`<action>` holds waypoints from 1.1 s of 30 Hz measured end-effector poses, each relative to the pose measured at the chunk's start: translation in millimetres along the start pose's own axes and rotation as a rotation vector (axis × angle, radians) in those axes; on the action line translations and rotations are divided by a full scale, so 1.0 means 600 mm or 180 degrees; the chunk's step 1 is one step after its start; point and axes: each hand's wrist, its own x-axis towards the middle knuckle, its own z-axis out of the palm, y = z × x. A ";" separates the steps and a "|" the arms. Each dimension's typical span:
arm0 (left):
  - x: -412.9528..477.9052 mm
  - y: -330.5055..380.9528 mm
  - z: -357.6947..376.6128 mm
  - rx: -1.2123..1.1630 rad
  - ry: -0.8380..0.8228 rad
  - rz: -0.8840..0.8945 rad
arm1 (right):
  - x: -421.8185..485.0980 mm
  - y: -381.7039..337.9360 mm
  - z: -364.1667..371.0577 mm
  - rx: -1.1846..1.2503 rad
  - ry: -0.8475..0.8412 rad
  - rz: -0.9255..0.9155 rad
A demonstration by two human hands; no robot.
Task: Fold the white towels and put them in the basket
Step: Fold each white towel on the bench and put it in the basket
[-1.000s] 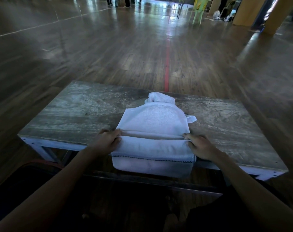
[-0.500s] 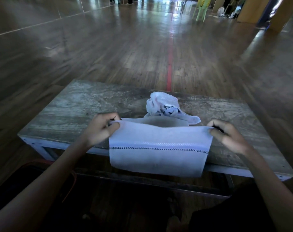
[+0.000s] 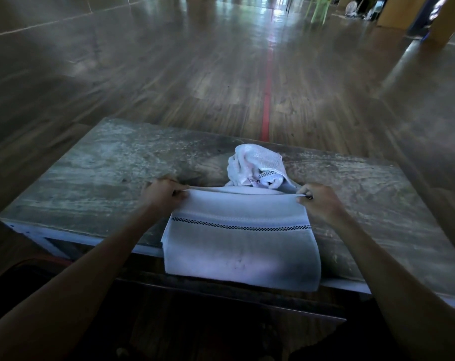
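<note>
Left hand [image 3: 162, 193] and right hand [image 3: 317, 201] each pinch a top corner of the towel [image 3: 240, 243] over the counter [image 3: 91, 178]. Risk: uneven pull skews the fold, or the near end drags it off the edge.

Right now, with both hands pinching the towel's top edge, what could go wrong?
1. The towel hangs over the near edge of the table; if the left grip or the right grip slips, it could slide off.
2. The crumpled towel lies just behind the held edge; folding forward may snag or drag it.
</note>
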 end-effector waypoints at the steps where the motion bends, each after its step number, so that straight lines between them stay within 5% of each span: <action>1: 0.002 0.000 0.003 0.0015 -0.0052 0.0005 | 0.002 0.004 0.003 -0.0017 -0.0009 0.0058; 9: 0.011 0.006 -0.004 0.0242 -0.0224 0.0019 | 0.003 0.018 0.017 -0.0183 -0.0333 -0.0085; 20: -0.016 -0.003 -0.034 -0.0136 -0.0164 0.0812 | -0.016 0.013 -0.016 -0.0064 -0.0307 -0.0341; 28: -0.012 0.015 -0.036 -0.0760 0.0501 0.0797 | -0.013 0.023 -0.014 -0.0308 -0.0610 -0.0274; 33: 0.021 0.016 -0.005 0.0224 -0.0016 0.0433 | -0.012 0.024 -0.014 -0.0241 -0.0654 -0.0246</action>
